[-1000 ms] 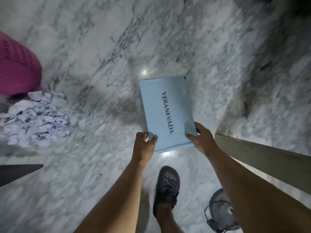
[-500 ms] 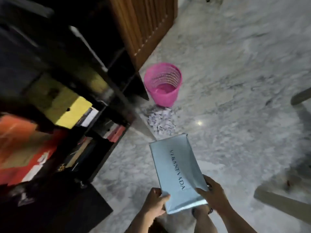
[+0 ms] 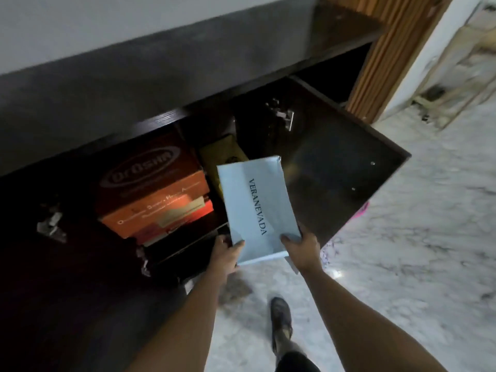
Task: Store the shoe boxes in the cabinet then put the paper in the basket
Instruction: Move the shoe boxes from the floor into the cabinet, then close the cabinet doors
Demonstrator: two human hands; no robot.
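Presently both hands, left hand (image 3: 224,253) and right hand (image 3: 302,249), are gripping the shoe box (image 3: 256,208) by its near end, aiming it lengthwise at the open cabinet (image 3: 322,170) for shelving.

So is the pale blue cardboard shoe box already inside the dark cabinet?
No, both hands hold the pale blue cardboard shoe box in front of the dark cabinet.

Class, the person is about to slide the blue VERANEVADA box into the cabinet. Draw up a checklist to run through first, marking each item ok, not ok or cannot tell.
1. Both hands on the VERANEVADA shoe box: ok, left hand and right hand grip its near end.
2. Cabinet door open: ok.
3. Box lid shut: ok.
4. Free space beside the orange box: cannot tell, a yellow item sits there in the dark.
5. Box leading end pointed at the opening: ok.
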